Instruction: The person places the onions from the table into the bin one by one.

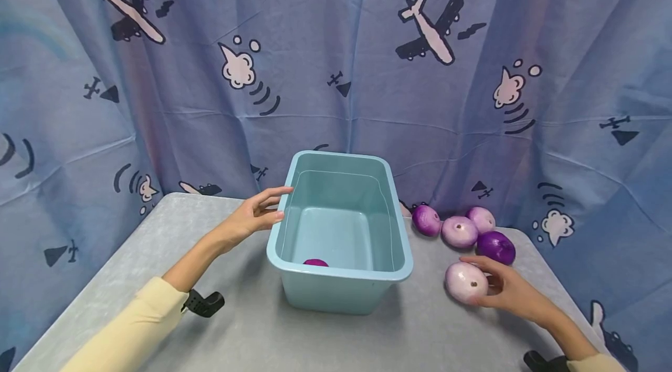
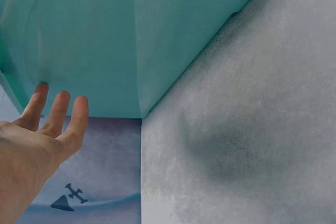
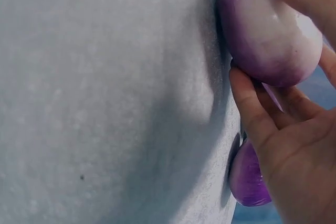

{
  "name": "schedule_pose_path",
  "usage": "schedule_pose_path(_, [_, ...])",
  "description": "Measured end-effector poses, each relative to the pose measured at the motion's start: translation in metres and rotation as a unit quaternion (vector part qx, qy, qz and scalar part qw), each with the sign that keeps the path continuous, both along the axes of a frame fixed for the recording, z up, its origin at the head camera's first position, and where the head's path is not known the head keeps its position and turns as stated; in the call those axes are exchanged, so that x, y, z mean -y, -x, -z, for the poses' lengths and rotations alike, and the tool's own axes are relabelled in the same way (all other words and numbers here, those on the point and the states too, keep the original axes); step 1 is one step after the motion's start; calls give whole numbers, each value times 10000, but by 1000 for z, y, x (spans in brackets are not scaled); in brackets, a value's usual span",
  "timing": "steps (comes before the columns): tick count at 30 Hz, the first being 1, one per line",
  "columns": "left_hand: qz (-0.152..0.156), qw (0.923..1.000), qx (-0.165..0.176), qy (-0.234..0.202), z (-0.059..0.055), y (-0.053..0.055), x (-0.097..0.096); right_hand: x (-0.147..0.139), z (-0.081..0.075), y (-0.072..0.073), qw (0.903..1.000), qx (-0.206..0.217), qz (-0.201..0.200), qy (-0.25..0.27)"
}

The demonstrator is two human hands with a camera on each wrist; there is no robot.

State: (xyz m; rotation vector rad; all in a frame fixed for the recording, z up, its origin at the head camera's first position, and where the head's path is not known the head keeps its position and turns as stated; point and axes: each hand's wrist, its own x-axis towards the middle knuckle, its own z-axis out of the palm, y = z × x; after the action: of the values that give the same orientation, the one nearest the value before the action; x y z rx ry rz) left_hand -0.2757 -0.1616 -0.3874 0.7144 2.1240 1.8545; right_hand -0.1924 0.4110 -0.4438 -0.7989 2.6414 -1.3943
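A light blue plastic bin (image 1: 336, 291) stands on the table, and the top of a magenta object (image 1: 316, 262) shows inside, partly hidden by the near rim. At the bin's left rim is my left hand (image 1: 258, 213), its fingers extended and touching the side; the left wrist view shows these fingers (image 2: 79, 119) spread against the wall. To the right of the bin, my right hand (image 1: 511, 290) holds a pale purple-and-white onion (image 1: 465, 283) between thumb and fingers. In the right wrist view this onion (image 3: 268, 35) is low over the table, close to its surface.
Behind the right hand several more onions lie clustered: a dark purple onion (image 1: 496, 248), a pale onion (image 1: 459, 232) and others, including a purple onion (image 1: 426, 220) nearest the bin. A blue patterned curtain (image 1: 336, 57) hangs behind the grey table (image 1: 236, 325).
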Motion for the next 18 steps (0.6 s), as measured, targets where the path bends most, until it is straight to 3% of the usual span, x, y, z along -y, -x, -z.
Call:
schedule_pose_path(5, [-18,10000,-12,-18,-1,1,1,0,-6,2,9998,31,191,-7])
schedule_pose_path(18, [-6,10000,22,-26,-1,1,1,3,-42,11,9982,-17,596,-118])
